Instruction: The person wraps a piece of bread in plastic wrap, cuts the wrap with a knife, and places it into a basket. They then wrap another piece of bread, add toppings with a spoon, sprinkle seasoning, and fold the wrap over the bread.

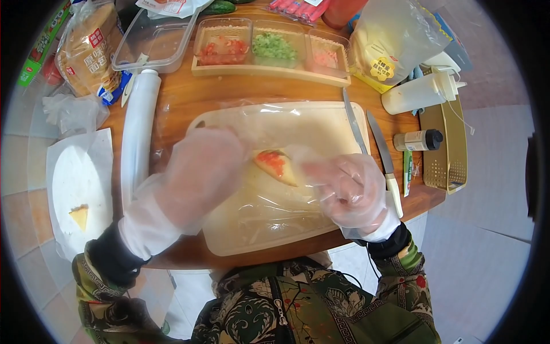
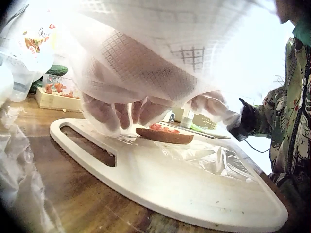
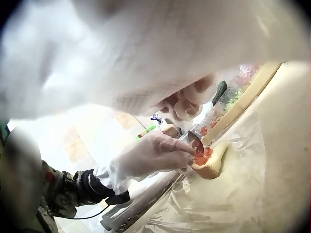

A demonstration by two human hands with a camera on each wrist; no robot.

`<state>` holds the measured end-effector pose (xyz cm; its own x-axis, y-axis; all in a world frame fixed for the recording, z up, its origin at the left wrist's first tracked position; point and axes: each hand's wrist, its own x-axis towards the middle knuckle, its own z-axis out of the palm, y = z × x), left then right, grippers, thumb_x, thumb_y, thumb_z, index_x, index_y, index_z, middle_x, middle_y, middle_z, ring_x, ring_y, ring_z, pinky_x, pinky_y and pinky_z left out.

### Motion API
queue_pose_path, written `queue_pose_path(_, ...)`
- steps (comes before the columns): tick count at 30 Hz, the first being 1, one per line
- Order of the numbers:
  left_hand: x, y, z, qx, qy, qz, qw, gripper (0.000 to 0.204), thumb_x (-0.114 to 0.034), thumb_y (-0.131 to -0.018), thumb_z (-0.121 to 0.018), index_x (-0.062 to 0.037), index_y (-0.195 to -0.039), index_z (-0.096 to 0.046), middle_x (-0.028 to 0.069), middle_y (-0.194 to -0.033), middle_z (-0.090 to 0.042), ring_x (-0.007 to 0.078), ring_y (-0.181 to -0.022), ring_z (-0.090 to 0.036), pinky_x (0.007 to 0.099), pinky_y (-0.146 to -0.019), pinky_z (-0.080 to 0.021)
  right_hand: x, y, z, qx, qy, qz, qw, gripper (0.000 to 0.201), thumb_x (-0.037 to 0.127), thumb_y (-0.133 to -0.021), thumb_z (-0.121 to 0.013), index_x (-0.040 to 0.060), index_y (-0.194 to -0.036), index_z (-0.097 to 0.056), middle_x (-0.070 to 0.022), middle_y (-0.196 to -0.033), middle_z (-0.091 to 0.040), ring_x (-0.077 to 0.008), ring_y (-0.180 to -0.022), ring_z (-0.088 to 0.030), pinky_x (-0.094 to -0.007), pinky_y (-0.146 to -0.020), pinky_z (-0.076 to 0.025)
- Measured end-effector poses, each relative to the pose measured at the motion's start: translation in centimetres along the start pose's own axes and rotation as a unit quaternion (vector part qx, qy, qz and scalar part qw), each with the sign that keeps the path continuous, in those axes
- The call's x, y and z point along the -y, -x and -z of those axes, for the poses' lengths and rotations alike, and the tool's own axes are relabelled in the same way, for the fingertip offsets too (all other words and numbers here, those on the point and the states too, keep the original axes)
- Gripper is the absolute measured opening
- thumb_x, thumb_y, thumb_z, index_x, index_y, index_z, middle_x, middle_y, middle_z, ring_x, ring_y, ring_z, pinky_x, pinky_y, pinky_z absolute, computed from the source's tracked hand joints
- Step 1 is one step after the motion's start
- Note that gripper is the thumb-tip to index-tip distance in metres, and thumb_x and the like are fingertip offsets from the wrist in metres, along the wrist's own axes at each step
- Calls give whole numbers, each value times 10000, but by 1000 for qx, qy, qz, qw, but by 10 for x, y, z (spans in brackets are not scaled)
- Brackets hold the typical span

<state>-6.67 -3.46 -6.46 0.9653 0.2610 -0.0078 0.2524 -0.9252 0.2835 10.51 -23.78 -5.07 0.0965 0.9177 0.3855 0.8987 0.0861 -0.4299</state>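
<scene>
A wedge of bread (image 1: 282, 174) with a brown crust lies on plastic film over the cream cutting board (image 1: 229, 238), with red diced filling (image 3: 202, 156) on it. Both hands wear clear plastic gloves. My left hand (image 1: 203, 166) pinches one end of the wedge between thumb and fingers, seen best in the right wrist view. My right hand (image 1: 350, 186), on the other side, has curled fingers and holds a metal spoon (image 3: 195, 141), whose bowl is at the red filling. The spoon's handle is mostly hidden by the glove.
Behind the board stands a wooden tray (image 1: 269, 73) with tubs of red, green and pink diced food. Two knives (image 1: 381, 143) lie at the right, near a squeeze bottle (image 1: 418, 93) and a shaker (image 1: 417, 140). A film roll (image 1: 140, 126) and bagged bread (image 1: 89, 51) are left.
</scene>
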Motion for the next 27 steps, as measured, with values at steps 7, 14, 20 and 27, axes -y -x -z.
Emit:
queue_pose_path(7,0,-1,1,-17,8,-12,1000,153,-212,-908,-627,-99,-958,-717,144,-826,-649,380,-761,-648,481,-656,-531,-1,2,1,19,-12,-18,1000,425,44,-677,-726,147,-1089,-742,-8,-850,-684,-261,-763,-645,-381,-615,-499)
queue_pose_path(14,-2,-3,3,6,-1,2,1000,150,-208,-905,-629,-89,-927,-718,146,-817,-644,381,-753,-643,480,-654,-529,0,0,-2,-23,-29,-6,999,376,38,-697,-735,131,-1062,-739,-14,-821,-676,-265,-701,-637,-367,-572,-484)
queue_pose_path(20,-2,-3,0,-14,-7,-8,1000,161,-211,-901,-632,-87,-949,-722,150,-822,-646,383,-758,-641,477,-660,-529,0,-4,1,-14,10,-7,1000,396,24,-676,-726,143,-1053,-740,-21,-788,-652,-268,-670,-620,-377,-561,-480)
queue_pose_path(27,3,1,3,-33,-10,-48,998,161,-204,-895,-638,-99,-977,-727,149,-830,-651,378,-758,-642,480,-668,-524,-1,-2,2,-24,-28,-2,999,413,6,-655,-711,131,-1048,-739,-24,-780,-639,-268,-641,-589,-378,-557,-468)
